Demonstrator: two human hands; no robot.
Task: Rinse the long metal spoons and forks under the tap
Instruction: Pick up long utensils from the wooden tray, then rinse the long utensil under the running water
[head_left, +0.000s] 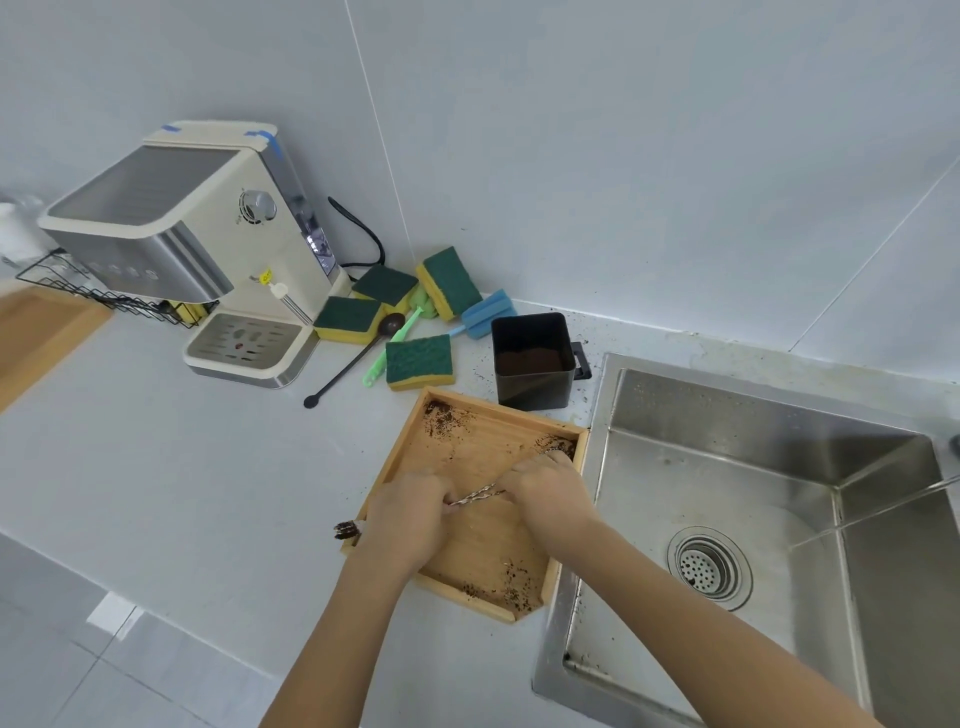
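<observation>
Cutlery in both hands over the wooden tray, and nothing has reached water yet! The left hand is closed around one end of a bundle of long metal spoons and forks, the dirty working ends poking out past its outer edge near the tray's left rim, crusted with dark grounds. The right hand is curled over the other end of the same twisted handles, fingers down near the tray's far right corner; whether it is pinching the stems or just gathering them, I can't say, because the knuckles hide the contact. So the bundle sits between the two hands, just above the tray floor, beside the sink but not over it. A thin stream of water crosses the basin from the right edge, the tap itself out of shot. Now, how will these things behave? Thin, stiff, light metal, I'd judge, and the spiral handles should give decent purchase dry, but once wet they'll want to slide and fan apart. Best hold looks like mid-handle, all stems pinched together, dirty ends pointing away from the palm and down into the stream. Grounds are scattered across the tray corners too, so expect crumbs to drop on the way over.
</observation>
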